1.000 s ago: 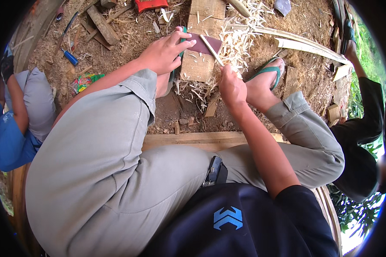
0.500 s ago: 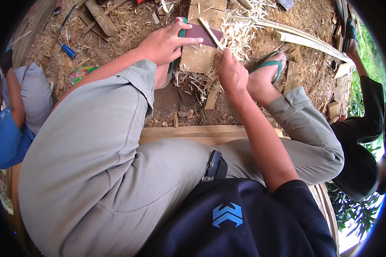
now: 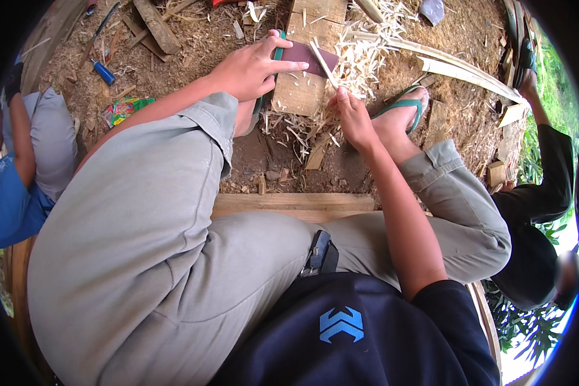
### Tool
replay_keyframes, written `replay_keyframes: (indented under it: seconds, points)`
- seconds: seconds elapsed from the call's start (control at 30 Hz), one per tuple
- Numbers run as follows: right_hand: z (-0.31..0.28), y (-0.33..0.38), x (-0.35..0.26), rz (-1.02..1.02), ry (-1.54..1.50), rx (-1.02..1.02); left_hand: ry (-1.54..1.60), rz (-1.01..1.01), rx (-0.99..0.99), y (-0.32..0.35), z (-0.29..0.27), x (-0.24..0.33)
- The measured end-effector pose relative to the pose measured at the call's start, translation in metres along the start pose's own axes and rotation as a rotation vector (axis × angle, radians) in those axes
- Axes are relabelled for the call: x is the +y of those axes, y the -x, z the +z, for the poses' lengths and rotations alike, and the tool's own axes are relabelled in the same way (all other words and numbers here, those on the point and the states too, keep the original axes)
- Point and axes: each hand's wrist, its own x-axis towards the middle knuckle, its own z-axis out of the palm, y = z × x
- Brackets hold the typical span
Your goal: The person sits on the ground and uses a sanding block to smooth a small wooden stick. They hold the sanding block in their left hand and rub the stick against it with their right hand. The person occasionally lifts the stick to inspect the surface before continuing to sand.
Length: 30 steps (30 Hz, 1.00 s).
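A dark reddish-brown sheet of sandpaper (image 3: 294, 53) lies across a wooden block (image 3: 297, 96) on the ground. My left hand (image 3: 251, 69) rests at its left side, with fingers stretched out and spread, two of them pressing on the sheet. Between the thumb and fingers of my right hand (image 3: 355, 117) is the near end of a thin pale wooden stick (image 3: 323, 63). The stick slants across the sandpaper, its far end pointing away from me. My right fingers are closed round it just off the block's right edge.
Pale wood shavings (image 3: 367, 64) heap right of the block. Long split strips (image 3: 463, 74) lie beyond my sandalled foot (image 3: 405, 109). At the left are a blue-handled tool (image 3: 103, 73), a colourful packet (image 3: 127, 110) and wood offcuts (image 3: 156, 26). Other people sit at left (image 3: 19, 193) and right (image 3: 534, 212).
My right hand has drawn the stick a little toward me and to the right over the sandpaper. My left hand stays in place on the sheet.
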Motion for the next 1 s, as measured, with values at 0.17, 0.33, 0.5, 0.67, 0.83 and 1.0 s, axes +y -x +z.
replay_keyframes:
  seconds: [0.17, 0.33, 0.5, 0.67, 0.83, 1.0]
  points:
    - [0.004, 0.010, -0.031, 0.127, 0.312, 0.061, -0.008, -0.041, -0.056, 0.001, -0.004, 0.004]
    - [0.006, -0.007, -0.064, 0.118, 0.344, 0.088, 0.024, -0.041, -0.068, -0.001, -0.004, 0.002]
    - [0.027, 0.015, -0.034, 0.139, 0.390, 0.208, -0.020, -0.050, -0.059, 0.001, -0.006, 0.006]
    - [0.021, -0.004, -0.055, 0.120, 0.349, 0.217, 0.012, -0.047, -0.050, -0.006, -0.011, 0.003]
    - [0.028, 0.015, -0.049, 0.142, 0.339, 0.209, 0.013, -0.052, -0.068, 0.001, -0.008, 0.006]
    - [0.027, 0.005, -0.063, 0.169, 0.329, 0.220, 0.037, -0.063, -0.078, -0.003, -0.009, 0.005]
